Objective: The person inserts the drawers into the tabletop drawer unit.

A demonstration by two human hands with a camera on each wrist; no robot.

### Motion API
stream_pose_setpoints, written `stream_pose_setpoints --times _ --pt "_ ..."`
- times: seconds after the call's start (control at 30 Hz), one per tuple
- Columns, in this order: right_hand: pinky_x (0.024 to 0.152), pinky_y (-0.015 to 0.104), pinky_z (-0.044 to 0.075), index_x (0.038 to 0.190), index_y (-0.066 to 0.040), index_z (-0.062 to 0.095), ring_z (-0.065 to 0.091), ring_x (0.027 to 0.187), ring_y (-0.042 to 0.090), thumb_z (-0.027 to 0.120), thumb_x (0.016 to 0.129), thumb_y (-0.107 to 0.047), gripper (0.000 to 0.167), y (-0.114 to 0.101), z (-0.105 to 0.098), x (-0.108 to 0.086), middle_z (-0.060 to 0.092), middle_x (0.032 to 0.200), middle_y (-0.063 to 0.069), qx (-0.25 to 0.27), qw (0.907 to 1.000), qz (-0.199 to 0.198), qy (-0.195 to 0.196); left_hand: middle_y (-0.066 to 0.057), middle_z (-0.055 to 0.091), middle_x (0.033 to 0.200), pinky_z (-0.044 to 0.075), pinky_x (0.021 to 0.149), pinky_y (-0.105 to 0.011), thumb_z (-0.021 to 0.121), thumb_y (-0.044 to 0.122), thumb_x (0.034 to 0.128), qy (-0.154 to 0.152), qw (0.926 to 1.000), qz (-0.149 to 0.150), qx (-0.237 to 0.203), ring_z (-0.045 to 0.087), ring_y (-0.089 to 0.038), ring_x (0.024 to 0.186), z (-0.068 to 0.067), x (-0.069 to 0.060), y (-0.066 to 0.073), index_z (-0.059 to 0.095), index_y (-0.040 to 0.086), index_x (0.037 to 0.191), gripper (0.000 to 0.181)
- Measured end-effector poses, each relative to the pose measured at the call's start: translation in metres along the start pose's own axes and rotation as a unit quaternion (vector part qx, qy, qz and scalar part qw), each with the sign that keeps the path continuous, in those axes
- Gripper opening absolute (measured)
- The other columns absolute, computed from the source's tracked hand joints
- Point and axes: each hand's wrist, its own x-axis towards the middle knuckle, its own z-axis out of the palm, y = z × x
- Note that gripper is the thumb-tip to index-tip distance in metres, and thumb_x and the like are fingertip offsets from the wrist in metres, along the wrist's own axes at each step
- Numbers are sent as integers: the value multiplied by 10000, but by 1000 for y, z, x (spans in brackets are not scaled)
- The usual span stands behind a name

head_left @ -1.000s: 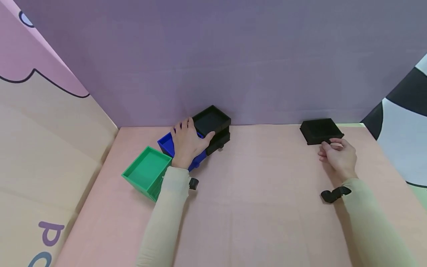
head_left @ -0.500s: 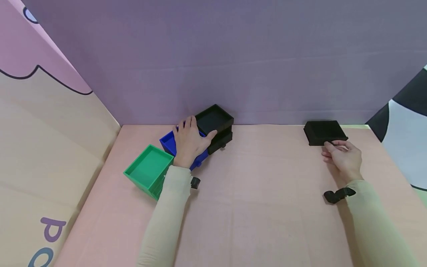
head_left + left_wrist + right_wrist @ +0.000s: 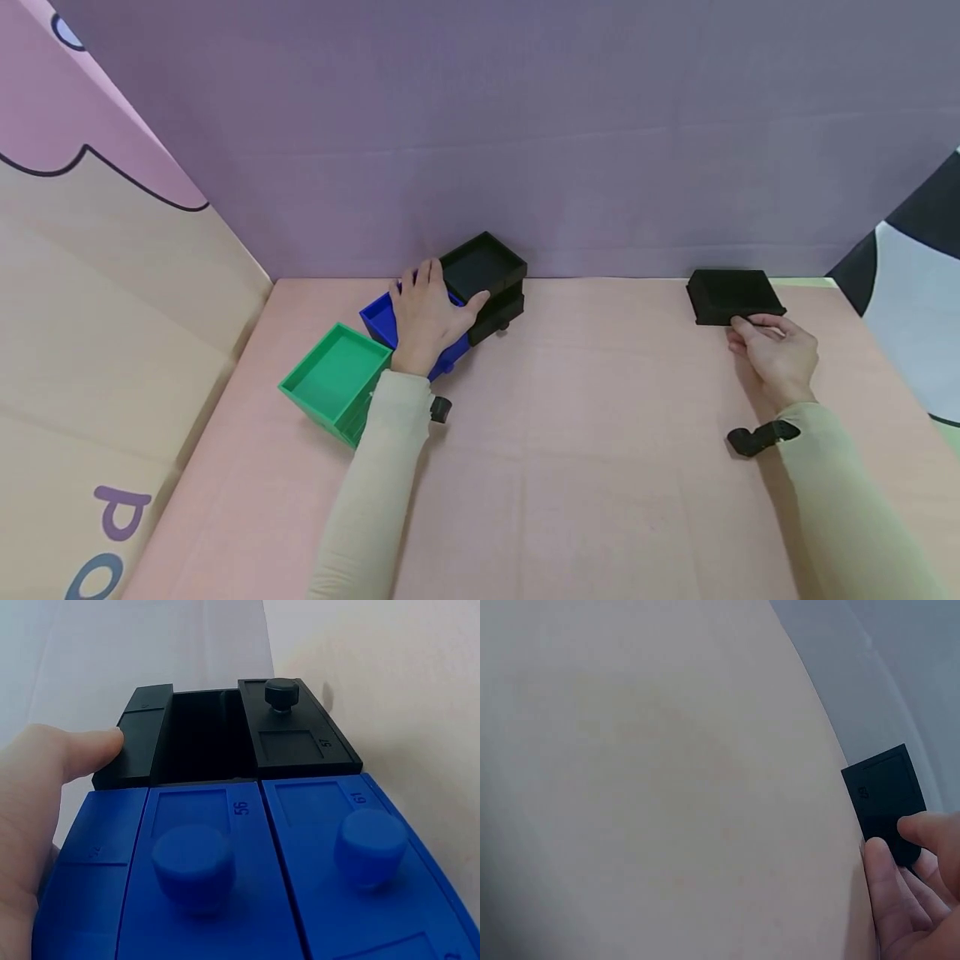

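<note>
My left hand lies with spread fingers over the blue drawer unit, its thumb against the black drawer unit joined to it. In the left wrist view, the black unit has a dark open slot beside a knobbed drawer front. The blue unit shows two knobbed fronts. Far to the right, my right hand pinches a small black drawer at its near side. The right wrist view shows thumb and finger at the front of this drawer; the fingers mostly cover its knob.
A green drawer unit stands left of the blue one, beside my left forearm. A purple-grey wall rises behind the pink table surface. A cream panel borders the left side.
The head view has shifted slightly. The black drawer at right has turned a little, together with my right hand, and its knob is now hidden by the fingers. My left hand keeps its place.
</note>
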Motion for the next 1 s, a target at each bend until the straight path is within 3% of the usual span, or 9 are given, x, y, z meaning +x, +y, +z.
stream_pose_setpoints --times 0.5,0.73,1.0 --pt "607 197 613 1050 -126 674 760 644 17 812 939 -124 177 -2 -6 -13 761 710 -179 -157 9997 99 -170 -185 408 1690 204 1297 -669 557 746 947 -6 10000 28 56 340 -427 1567 1 0 0 360 29 1649 1023" --pt "626 166 603 1137 -100 641 754 662 -19 804 958 -204 263 -1 -9 -23 747 725 -235 -702 9970 -108 -300 -182 404 1693 207 1295 -672 551 746 947 12 10000 27 50 341 -426 1567 1 1 1 354 32 1652 1022" --pt "644 76 554 1109 -159 647 718 675 -103 761 988 -234 182 0 -5 -35 710 724 -326 -1447 9875 -573 -259 -182 397 1697 202 1298 -672 541 753 950 -16 10000 19 82 336 -427 1571 0 1 1 353 31 1652 1025"
